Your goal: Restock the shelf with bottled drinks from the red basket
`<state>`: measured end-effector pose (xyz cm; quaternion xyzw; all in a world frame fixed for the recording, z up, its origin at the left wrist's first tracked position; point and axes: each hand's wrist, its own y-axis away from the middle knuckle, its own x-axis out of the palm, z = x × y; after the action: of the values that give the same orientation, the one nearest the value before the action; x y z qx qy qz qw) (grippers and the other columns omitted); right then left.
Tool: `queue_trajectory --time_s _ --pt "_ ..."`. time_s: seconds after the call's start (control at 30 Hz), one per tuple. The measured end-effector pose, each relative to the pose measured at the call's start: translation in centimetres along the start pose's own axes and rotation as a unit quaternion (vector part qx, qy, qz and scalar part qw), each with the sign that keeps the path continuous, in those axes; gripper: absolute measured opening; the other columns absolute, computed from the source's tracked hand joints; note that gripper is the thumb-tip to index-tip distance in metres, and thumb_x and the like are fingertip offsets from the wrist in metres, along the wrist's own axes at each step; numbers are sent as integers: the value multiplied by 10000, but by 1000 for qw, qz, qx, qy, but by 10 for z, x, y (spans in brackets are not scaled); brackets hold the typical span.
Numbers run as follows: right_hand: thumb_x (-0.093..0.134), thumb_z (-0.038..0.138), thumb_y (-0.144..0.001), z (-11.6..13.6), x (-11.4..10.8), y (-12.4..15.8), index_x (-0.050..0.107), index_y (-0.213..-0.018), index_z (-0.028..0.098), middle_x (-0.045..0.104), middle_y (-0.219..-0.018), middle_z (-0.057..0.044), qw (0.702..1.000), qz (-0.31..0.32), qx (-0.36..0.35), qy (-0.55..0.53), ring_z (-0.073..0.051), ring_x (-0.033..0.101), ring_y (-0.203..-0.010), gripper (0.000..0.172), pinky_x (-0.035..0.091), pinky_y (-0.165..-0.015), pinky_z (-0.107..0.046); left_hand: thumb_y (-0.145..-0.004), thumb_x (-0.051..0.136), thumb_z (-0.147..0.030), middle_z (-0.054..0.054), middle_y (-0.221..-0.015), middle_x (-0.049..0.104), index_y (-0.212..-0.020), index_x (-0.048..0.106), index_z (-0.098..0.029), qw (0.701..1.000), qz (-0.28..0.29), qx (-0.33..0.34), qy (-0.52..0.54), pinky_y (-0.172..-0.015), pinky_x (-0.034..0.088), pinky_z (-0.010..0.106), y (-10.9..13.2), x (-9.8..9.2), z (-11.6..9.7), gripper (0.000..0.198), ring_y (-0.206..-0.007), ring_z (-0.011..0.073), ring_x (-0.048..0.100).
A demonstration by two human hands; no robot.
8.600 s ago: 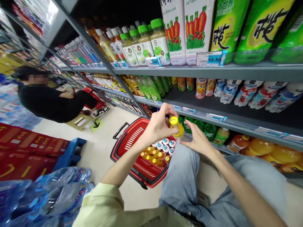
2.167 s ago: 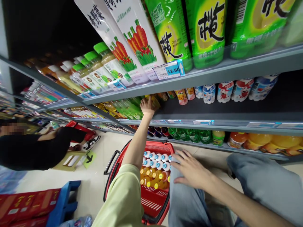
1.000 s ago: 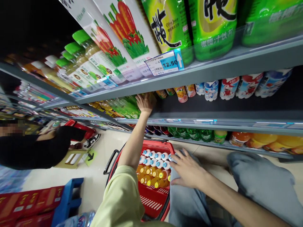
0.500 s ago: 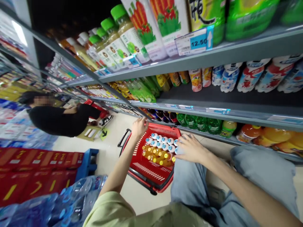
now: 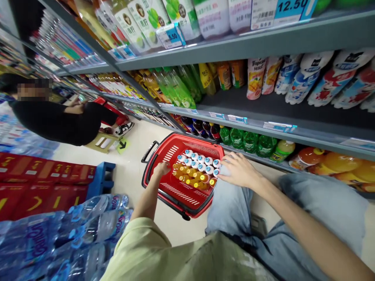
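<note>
A red shopping basket point(image 5: 190, 205) stands on the floor in front of me. Inside it, white bottles with blue caps point(image 5: 201, 159) lie in rows beside amber bottles with yellow caps point(image 5: 190, 175). My left hand point(image 5: 162, 168) hangs over the basket's left side, its fingers curled in, and no object shows in it. At the right rim, near the bottle caps, my right hand point(image 5: 238, 168) is spread with fingers apart, close above my knee; whether it touches the rim I cannot tell.
Shelves of drinks point(image 5: 222, 47) run along the right. A person in black point(image 5: 55, 121) sits on a low stool point(image 5: 102, 140) at the left. Packs of water bottles point(image 5: 88, 226), red cartons point(image 5: 43, 171) and a blue pallet point(image 5: 102, 175) border the aisle.
My left hand has moved from the basket's far rim back over its left side. My right hand stays by the right rim. The view has shifted.
</note>
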<state>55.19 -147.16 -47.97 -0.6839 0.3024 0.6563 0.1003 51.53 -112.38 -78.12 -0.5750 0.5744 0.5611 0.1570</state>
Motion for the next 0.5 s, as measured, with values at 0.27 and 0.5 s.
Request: queue_trajectory --time_s 0.27,0.5 --pt "570 539 -1005 -2 4 -4 703 -1242 193 681 -1325 -106 1000 -16 7 5 -295 544 -1244 440 396 -1049 -450 -938 703 -295 85 -1225 714 -1236 669 -164 964 57 252 57 -999 552 388 10 55 -86 327 -1110 208 680" --pt "580 508 -997 -6 8 -4 703 -1274 190 696 -1317 -101 999 -34 -1 3 -280 543 -1246 438 396 -1034 -425 -906 712 -297 94 -1146 733 -1172 702 -164 943 77 318 61 -925 553 343 6 72 -129 297 -1033 203 689"
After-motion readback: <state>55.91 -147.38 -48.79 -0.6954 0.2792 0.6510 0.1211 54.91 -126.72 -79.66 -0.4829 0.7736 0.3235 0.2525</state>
